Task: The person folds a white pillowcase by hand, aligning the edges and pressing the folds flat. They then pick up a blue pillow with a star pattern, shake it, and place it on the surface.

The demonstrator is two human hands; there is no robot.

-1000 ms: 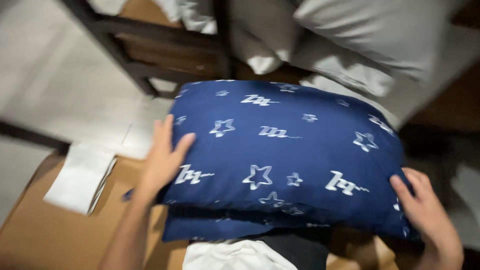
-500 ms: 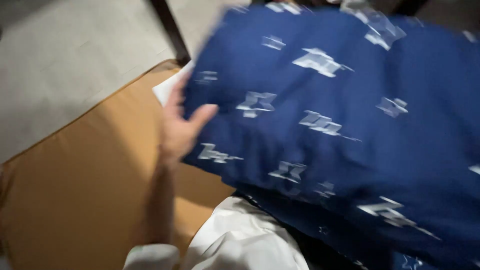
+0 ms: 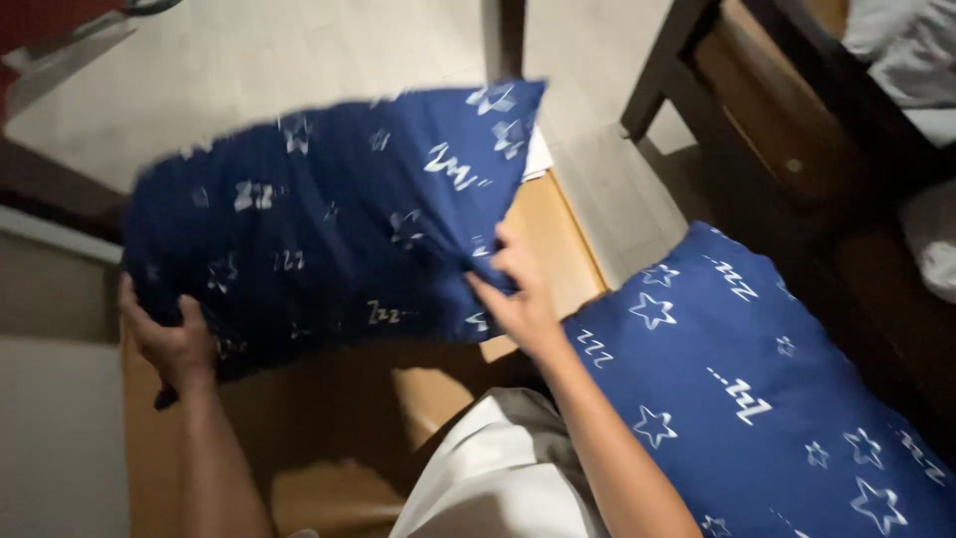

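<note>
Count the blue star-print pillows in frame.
2. One pillow held up between left hand and right hand; second pillow lying lower right, partly cropped.

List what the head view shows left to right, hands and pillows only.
Left hand → held pillow → right hand → second pillow.

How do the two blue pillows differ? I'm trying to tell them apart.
The lifted pillow is held up between the left hand and right hand; the lying pillow rests untouched at the right. The lifted pillow looks blurred and shaded, the lying pillow sharper and brighter. Both are dark blue with white stars.
</note>
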